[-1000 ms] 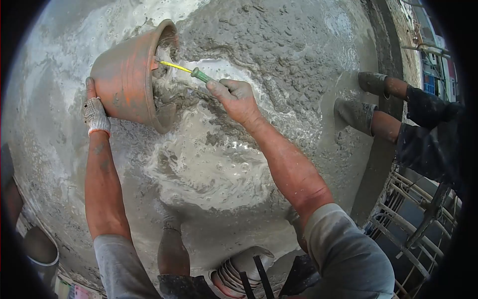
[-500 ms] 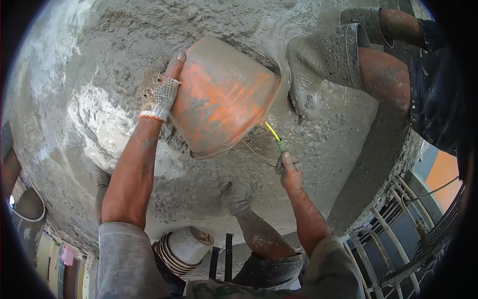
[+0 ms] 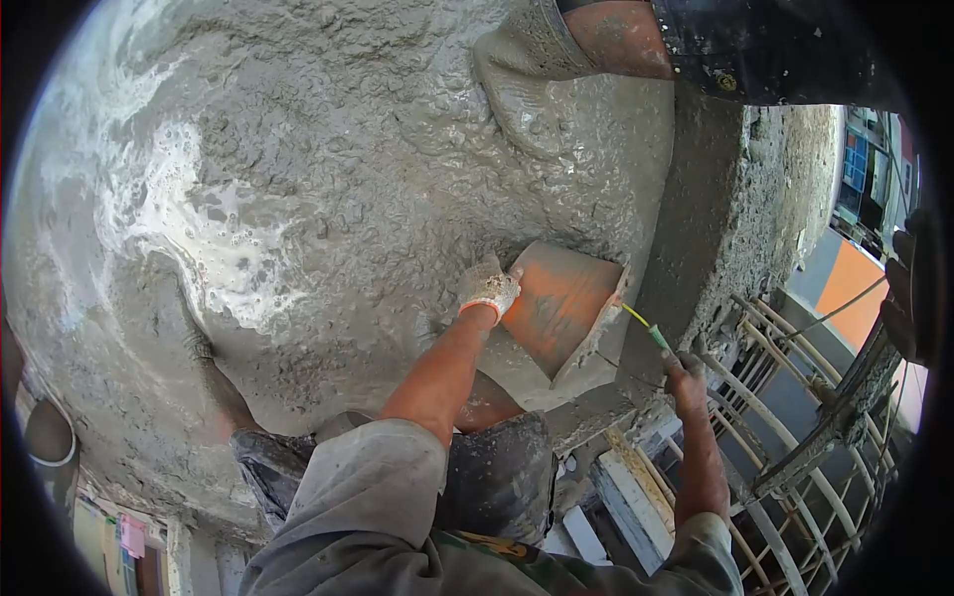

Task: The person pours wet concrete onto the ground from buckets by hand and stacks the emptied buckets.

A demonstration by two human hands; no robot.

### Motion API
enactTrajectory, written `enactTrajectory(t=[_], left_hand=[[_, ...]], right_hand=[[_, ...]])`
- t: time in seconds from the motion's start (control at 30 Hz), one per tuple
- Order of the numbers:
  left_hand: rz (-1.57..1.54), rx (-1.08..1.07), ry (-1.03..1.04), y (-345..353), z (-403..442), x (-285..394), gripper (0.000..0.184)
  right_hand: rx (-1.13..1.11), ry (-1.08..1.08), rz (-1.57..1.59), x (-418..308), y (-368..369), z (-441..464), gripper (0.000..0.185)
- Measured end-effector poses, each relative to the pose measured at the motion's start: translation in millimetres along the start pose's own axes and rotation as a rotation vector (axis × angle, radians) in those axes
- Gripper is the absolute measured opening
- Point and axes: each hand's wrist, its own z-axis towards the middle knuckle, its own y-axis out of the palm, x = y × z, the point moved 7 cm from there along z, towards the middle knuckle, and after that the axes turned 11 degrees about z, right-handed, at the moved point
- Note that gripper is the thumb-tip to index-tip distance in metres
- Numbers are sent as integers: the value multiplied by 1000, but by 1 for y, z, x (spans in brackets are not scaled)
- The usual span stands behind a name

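An orange bucket (image 3: 561, 306) coated in grey cement lies tipped on the wet concrete (image 3: 358, 189), its rim facing right towards the slab's edge. My left hand (image 3: 490, 288), in a dirty white glove with bare fingertips, presses against the bucket's base; its fingers are partly hidden. Bare and muddy, my right hand (image 3: 683, 377) is closed on the green grip (image 3: 659, 338) of the bucket's handle, whose yellow part reaches the rim. The inside of the bucket is turned out of sight.
Another person's leg (image 3: 621, 38) in dark shorts stands in the concrete at the top. A raised edge (image 3: 795, 179) runs along the right, with bamboo poles (image 3: 785, 437) beyond it. At the far left is a boot (image 3: 50, 447). White boards (image 3: 636, 507) lie at lower right.
The bucket has moved right across the concrete to near its edge, both hands staying on it. Its rim has swung round to face right. The other person's legs now appear higher in view.
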Motion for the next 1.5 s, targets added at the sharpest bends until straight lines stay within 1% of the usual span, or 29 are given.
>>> enactTrajectory(t=[0.03,0.07,0.13,0.17,0.2,0.27,0.3,0.33,0.4,0.47,0.5,0.57,0.6,0.63,0.67,0.73,0.8,0.83,0.9,0.93,1.0,1.03,1.07,1.13,1.23,1.33,1.37,1.43,1.5], left_hand=[[4,-6,12,-13,-9,3,56],[-40,-49,86,-34,-22,5,55],[-171,-61,205,-90,-42,-2,51],[-245,-46,250,-121,-48,-22,48],[-124,43,263,-138,-43,-55,43],[149,11,23,-187,-34,-138,43],[238,191,123,-222,-31,-178,41],[337,176,-14,-255,-29,-224,39],[244,328,-94,-325,-43,-300,40],[197,424,-182,-399,-80,-322,40],[144,456,-238,-427,-98,-320,40],[91,441,-324,-466,-124,-338,38],[107,442,-354,-475,-138,-345,37],[24,355,-237,-478,-124,-366,37],[-207,311,-333,-480,-136,-349,40],[-394,239,-157,-487,-149,-319,45],[-217,161,83,-511,-189,-248,43],[-110,224,65,-489,-233,-196,43],[227,143,68,-529,-228,-194,41],[212,165,123,-553,-224,-201,41],[361,189,73,-605,-209,-232,39],[370,204,1,-634,-189,-260,38],[446,266,-186,-624,-186,-214,36],[498,267,-225,-651,-181,-220,34],[552,191,-227,-640,-180,-239,34],[658,54,-350,-563,-187,-214,38],[696,1,-333,-538,-190,-213,40],[637,-41,-215,-475,-215,-195,31],[641,-184,-123,-425,-227,-188,34]], right_hand=[[-38,45,-163,-2,-9,-4,31],[-27,67,-152,-6,-10,-16,31],[-42,-13,-274,-34,-6,-22,31],[-65,-161,-349,-28,0,-15,31],[-83,-306,-417,-11,12,-4,32],[-73,-269,-470,14,23,3,33],[-61,-258,-532,20,32,12,35],[-53,-252,-517,26,36,19,35],[24,-137,-491,55,28,26,33],[179,-314,-857,82,40,26,32],[182,-390,-876,99,58,23,33],[-21,-429,-934,66,80,-49,36],[-226,-429,-924,18,91,-100,38],[-189,-352,-686,21,103,-133,37],[-149,-277,-447,29,115,-169,36],[-56,122,-78,22,135,-267,33],[-47,211,48,58,185,-349,36],[-131,213,140,130,187,-333,36],[-387,71,10,151,263,-425,38],[-386,119,55,165,294,-466,38],[-645,-80,-228,173,367,-543,32],[-639,37,-127,152,361,-563,27],[-780,45,-55,188,328,-513,27],[-742,15,-88,196,356,-552,27],[-618,158,61,204,395,-591,29],[-608,344,180,219,411,-589,30],[-555,340,208,218,419,-602,31],[-483,344,238,229,432,-625,32],[-551,772,641,256,458,-656,33]])
